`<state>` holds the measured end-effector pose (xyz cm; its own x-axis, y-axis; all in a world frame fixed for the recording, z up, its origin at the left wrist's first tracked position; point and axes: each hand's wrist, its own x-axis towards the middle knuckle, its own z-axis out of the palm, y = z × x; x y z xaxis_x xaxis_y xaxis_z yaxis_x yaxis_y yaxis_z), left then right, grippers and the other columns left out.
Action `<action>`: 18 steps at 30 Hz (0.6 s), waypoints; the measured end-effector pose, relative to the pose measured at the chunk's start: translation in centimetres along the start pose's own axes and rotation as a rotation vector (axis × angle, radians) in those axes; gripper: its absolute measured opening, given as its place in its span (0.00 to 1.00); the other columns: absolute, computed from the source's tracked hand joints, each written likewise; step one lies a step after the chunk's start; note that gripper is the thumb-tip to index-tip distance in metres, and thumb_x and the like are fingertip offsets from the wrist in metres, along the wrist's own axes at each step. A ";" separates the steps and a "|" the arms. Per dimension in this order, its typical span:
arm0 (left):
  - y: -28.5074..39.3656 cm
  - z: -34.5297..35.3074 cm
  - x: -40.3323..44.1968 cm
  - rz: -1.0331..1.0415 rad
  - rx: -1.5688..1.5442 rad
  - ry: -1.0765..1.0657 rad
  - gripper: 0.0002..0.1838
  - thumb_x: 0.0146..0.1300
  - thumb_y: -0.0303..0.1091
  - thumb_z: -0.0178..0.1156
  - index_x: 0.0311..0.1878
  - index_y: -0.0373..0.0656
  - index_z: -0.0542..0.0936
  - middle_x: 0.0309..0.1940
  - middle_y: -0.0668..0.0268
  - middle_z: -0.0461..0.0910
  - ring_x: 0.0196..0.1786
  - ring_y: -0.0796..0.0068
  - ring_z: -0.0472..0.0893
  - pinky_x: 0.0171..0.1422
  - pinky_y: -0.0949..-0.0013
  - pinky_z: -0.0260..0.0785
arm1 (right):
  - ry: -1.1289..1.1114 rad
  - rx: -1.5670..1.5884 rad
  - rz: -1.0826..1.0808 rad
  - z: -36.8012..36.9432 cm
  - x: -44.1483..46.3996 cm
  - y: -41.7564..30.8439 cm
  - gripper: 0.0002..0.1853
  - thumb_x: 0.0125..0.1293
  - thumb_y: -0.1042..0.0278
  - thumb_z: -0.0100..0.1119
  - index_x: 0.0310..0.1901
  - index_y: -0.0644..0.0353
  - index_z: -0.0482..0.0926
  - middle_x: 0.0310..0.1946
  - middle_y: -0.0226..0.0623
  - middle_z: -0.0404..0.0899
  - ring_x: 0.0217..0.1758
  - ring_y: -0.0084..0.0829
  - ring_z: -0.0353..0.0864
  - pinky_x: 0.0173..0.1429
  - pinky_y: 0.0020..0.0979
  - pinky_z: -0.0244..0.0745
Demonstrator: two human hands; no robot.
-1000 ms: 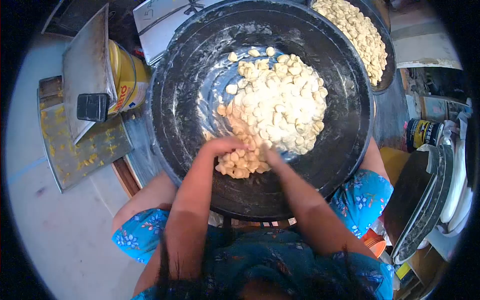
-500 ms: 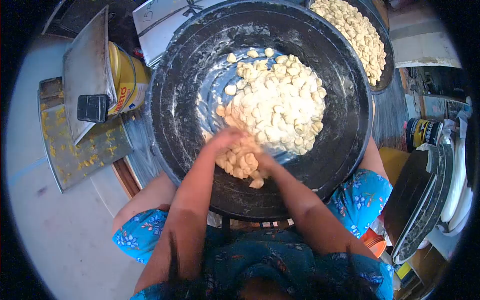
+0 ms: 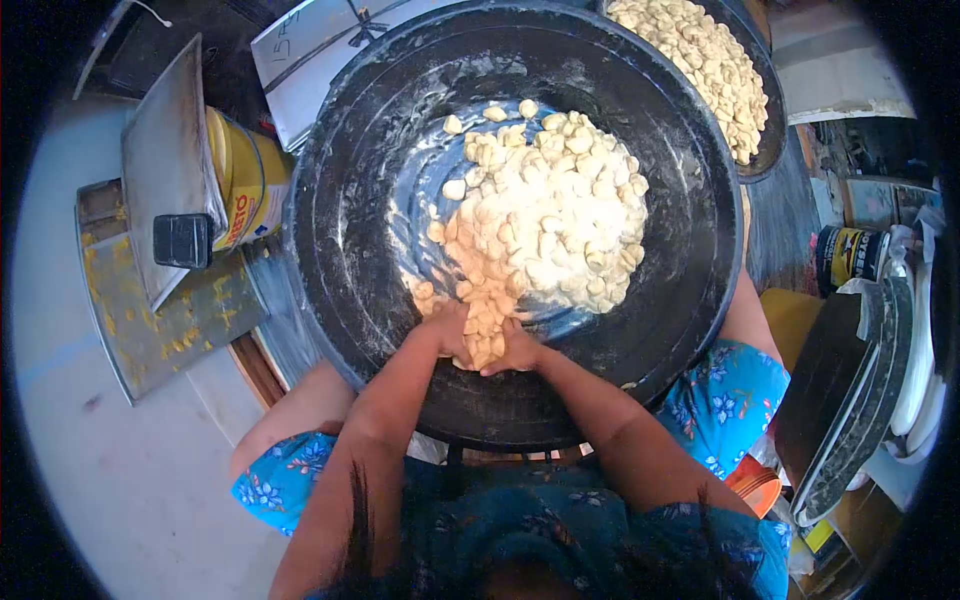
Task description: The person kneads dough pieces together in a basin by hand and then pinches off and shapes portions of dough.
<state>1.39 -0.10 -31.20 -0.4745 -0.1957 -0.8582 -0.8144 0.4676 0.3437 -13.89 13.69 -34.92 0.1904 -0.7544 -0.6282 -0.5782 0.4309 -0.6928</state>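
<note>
A large round black basin (image 3: 345, 230) between my knees holds a floury heap of small pale dough pieces (image 3: 575, 205). Near the basin's close side, my left hand (image 3: 447, 330) curves around the left of a bunch of dough pieces (image 3: 486, 325). From the right, my right hand (image 3: 517, 350) cups the same bunch, with its thumb and fingers partly hidden among the pieces. White flour streaks the basin floor to the left of the heap, and a few single pieces lie apart at its far and left edges.
Another dark basin (image 3: 770, 130) full of similar pieces stands at the back right. To the left are a yellow bucket (image 3: 250, 175), a leaning board (image 3: 175, 165) and a crumb-strewn tray (image 3: 125, 290). A dark paint can (image 3: 848, 258) sits at the right.
Both hands have moved toward my body and lower in the basin, gathering dough pieces between them. Some pieces now trail from the heap to my hands. The view has shifted slightly.
</note>
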 end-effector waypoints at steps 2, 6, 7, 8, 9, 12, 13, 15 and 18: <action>0.2 0.4 0.5 -0.003 -0.113 0.064 0.60 0.23 0.45 0.76 0.65 0.35 0.59 0.66 0.48 0.58 0.68 0.45 0.57 0.65 0.55 0.63 | 0.166 0.119 -0.036 1.1 0.3 0.6 0.61 0.34 0.47 0.78 0.67 0.65 0.51 0.62 0.49 0.61 0.63 0.47 0.66 0.65 0.41 0.64; -3.0 2.1 3.7 0.186 -0.821 0.067 0.46 0.31 0.38 0.73 0.60 0.37 0.67 0.58 0.52 0.71 0.61 0.60 0.70 0.62 0.64 0.66 | 0.197 0.684 -0.057 3.8 4.0 3.8 0.49 0.43 0.69 0.73 0.66 0.62 0.53 0.54 0.42 0.70 0.58 0.36 0.70 0.61 0.35 0.68; -2.4 1.0 2.8 0.197 -0.895 0.082 0.41 0.39 0.36 0.71 0.60 0.37 0.68 0.53 0.56 0.75 0.57 0.66 0.74 0.61 0.67 0.65 | 0.134 0.841 0.037 4.4 4.8 4.9 0.48 0.44 0.72 0.71 0.67 0.61 0.53 0.53 0.41 0.71 0.57 0.34 0.71 0.61 0.34 0.68; -1.4 -0.1 2.2 0.173 -0.957 0.073 0.41 0.40 0.36 0.70 0.61 0.36 0.67 0.54 0.55 0.75 0.57 0.66 0.73 0.62 0.67 0.65 | 0.064 0.997 0.138 4.5 4.9 5.6 0.47 0.46 0.76 0.69 0.68 0.61 0.52 0.53 0.41 0.71 0.57 0.33 0.71 0.60 0.33 0.68; -0.5 -1.5 1.8 0.146 -1.019 0.059 0.41 0.42 0.36 0.69 0.62 0.35 0.67 0.55 0.55 0.74 0.58 0.65 0.73 0.63 0.68 0.64 | -0.016 1.306 0.067 -1.4 1.3 0.1 0.48 0.45 0.81 0.65 0.69 0.60 0.50 0.55 0.43 0.70 0.57 0.33 0.71 0.56 0.32 0.72; 6.1 -10.2 -1.7 0.192 -0.857 0.096 0.42 0.48 0.42 0.67 0.65 0.33 0.63 0.59 0.51 0.71 0.61 0.63 0.71 0.66 0.68 0.60 | 0.046 1.221 0.208 -11.3 -3.3 -4.7 0.50 0.46 0.83 0.63 0.70 0.61 0.46 0.55 0.43 0.70 0.55 0.35 0.73 0.51 0.32 0.76; 8.7 -13.2 -1.7 0.142 -0.680 0.174 0.43 0.49 0.43 0.66 0.65 0.32 0.62 0.60 0.50 0.70 0.62 0.62 0.70 0.67 0.67 0.59 | 0.093 1.329 0.068 -13.1 -3.3 -3.6 0.47 0.47 0.79 0.63 0.69 0.60 0.49 0.56 0.44 0.69 0.54 0.36 0.74 0.51 0.32 0.77; 12.2 -18.1 1.5 0.344 -0.528 0.312 0.36 0.53 0.44 0.62 0.63 0.35 0.66 0.57 0.53 0.74 0.57 0.63 0.73 0.63 0.65 0.63 | 0.247 1.331 -0.036 -18.4 -3.8 -0.9 0.40 0.51 0.73 0.63 0.67 0.59 0.56 0.55 0.43 0.70 0.51 0.36 0.76 0.47 0.32 0.79; 22.7 -29.1 1.7 0.606 -0.510 0.430 0.28 0.54 0.45 0.63 0.55 0.37 0.74 0.49 0.54 0.79 0.49 0.67 0.79 0.53 0.65 0.70 | 0.380 1.462 -0.186 -31.4 -7.5 -2.8 0.23 0.59 0.64 0.59 0.55 0.63 0.71 0.45 0.41 0.79 0.46 0.35 0.81 0.48 0.34 0.80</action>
<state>-27.65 -14.86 -13.73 -0.8714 -0.3934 -0.2932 -0.3844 0.1761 0.9062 -38.63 2.63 -17.15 -0.1716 -0.8320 -0.5276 0.7423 0.2429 -0.6245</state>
